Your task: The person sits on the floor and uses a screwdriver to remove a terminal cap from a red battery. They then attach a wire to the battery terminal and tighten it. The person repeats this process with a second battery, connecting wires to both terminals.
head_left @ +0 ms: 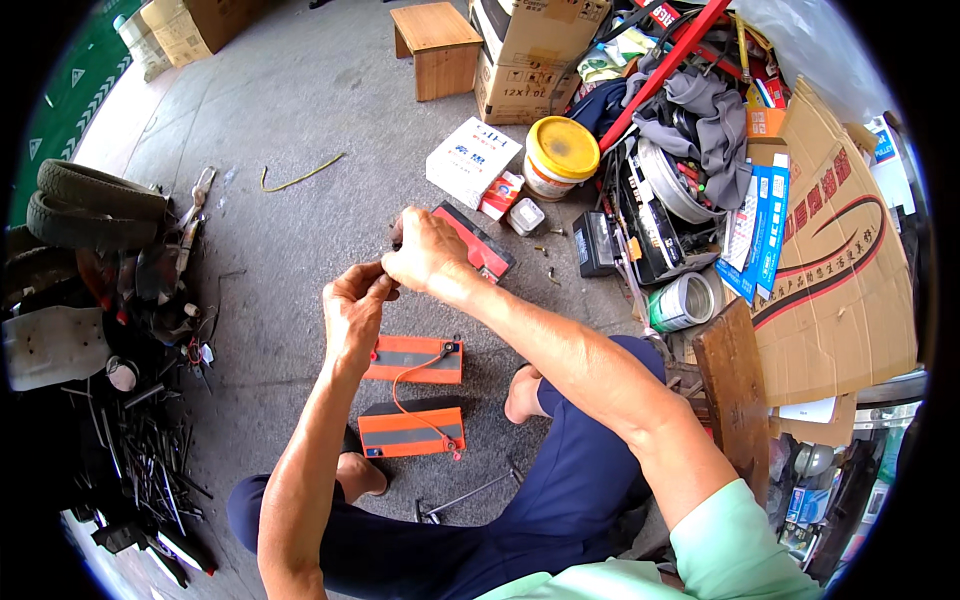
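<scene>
Both hands meet in front of me above the floor, fingertips close together. My left hand is closed in a pinch, its thumb and fingers pressed together beside my right hand. My right hand is also closed, with a small dark bit showing at its fingers; what either one grips is too small to name. Below them lie two orange-and-grey batteries, one farther and one nearer, joined by a thin orange wire. A red-and-black battery lies just beyond my right hand, partly hidden by it.
A yellow-lidded bucket, a white box and a small clear container stand ahead. Farther off is a wooden stool. Tyres and scattered metal tools lie left. Cardboard leans at right.
</scene>
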Demonstrator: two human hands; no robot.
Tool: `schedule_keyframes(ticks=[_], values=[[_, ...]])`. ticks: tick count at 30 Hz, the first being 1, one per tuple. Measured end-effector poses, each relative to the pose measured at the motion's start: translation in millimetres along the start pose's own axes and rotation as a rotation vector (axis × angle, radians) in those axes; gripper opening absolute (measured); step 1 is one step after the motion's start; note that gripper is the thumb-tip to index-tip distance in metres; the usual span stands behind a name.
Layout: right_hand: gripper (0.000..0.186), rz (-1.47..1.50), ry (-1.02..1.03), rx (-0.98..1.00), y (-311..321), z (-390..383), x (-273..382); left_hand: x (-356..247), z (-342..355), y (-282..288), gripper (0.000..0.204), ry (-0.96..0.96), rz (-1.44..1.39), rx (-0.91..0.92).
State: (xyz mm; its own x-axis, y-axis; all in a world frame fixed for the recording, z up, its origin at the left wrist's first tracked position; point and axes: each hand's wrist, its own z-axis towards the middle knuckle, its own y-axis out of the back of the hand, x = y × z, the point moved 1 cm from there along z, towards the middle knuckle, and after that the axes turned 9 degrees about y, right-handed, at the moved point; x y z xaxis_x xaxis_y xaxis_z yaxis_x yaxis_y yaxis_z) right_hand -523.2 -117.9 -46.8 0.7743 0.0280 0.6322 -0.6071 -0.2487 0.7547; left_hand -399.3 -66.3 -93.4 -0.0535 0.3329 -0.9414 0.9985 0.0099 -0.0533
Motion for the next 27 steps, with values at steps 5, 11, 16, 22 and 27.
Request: schedule_keyframes(ticks=[5, 11, 16, 22, 27], values=[[0.026, -0.077, 0.103, -0.055, -8.3, -6.4, 0.4, 3.9, 3.2, -1.5, 0.02, 0.048, 0.116, -0.042], [0.036, -0.112, 0.192, -0.009, -7.6, -9.5, -0.5, 5.2, 6.3, -1.6, 0.02, 0.038, 0.283, -0.046], [0.027, -0.105, 0.253, -0.005, -4.4, -10.9, -2.1, -4.3, 4.5, -5.3, 0.018, 0.096, 0.286, -0.032], [0.024, -0.245, 0.442, -0.097, 20.4, -13.2, 9.9, -11.8, 5.2, -4.8, 0.015, 0.138, 0.215, -0.042], [0.015, 0.299, 0.586, -0.544, 78.6, -15.9, 27.9, -4.6, 10.1, -0.8, 0.025, 0.136, 0.233, -0.031]])
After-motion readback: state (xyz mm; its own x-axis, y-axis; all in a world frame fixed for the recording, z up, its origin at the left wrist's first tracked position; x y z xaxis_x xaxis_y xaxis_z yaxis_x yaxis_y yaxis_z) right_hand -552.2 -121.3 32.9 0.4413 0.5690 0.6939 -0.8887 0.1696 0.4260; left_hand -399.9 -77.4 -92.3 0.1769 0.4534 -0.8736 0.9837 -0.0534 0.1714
